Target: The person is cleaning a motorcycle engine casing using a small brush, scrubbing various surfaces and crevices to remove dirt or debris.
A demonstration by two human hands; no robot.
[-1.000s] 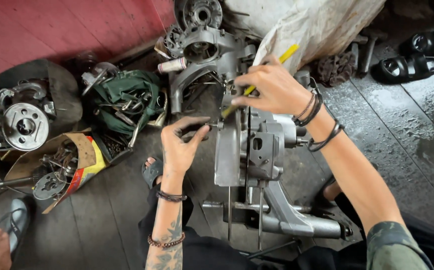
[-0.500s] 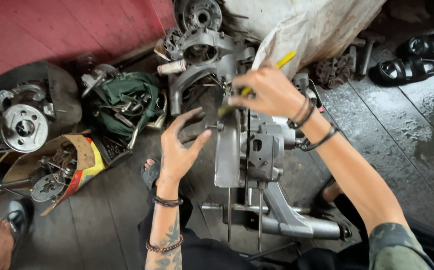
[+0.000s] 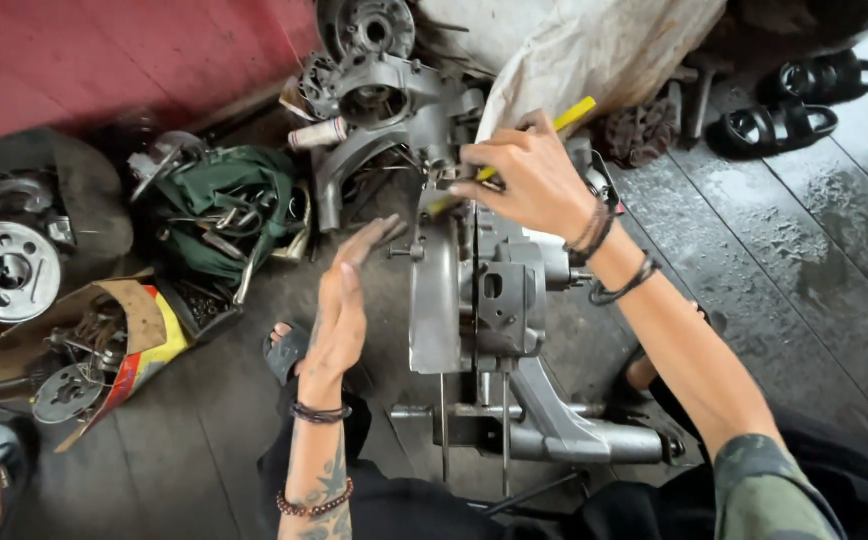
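- Head view: a grey metal engine case (image 3: 474, 290) stands on its edge on the dark wooden floor (image 3: 754, 260), its long axis running away from the person, straight between the two hands.
- The right hand (image 3: 529, 175) is over the far top end of the case, its fingers (image 3: 474, 187) closed around a yellow-handled screwdriver (image 3: 554, 125). The handle sticks up and away to the right; the tip end points down-left at the top edge of the case, though I cannot tell if it touches.
- The left hand (image 3: 344, 300) is just left of the case, fingers straight and pressed together, palm turned toward the case wall, holding nothing. Its fingertips are near a small stud on that side, apart from it.
- The right hand is the nearer to the case.
- Left of the left hand, a torn cardboard box (image 3: 139, 330) holds small metal parts and a round disc.
- Beyond the left fingertips, a green cloth bag (image 3: 219, 195) lies open with tools in it.
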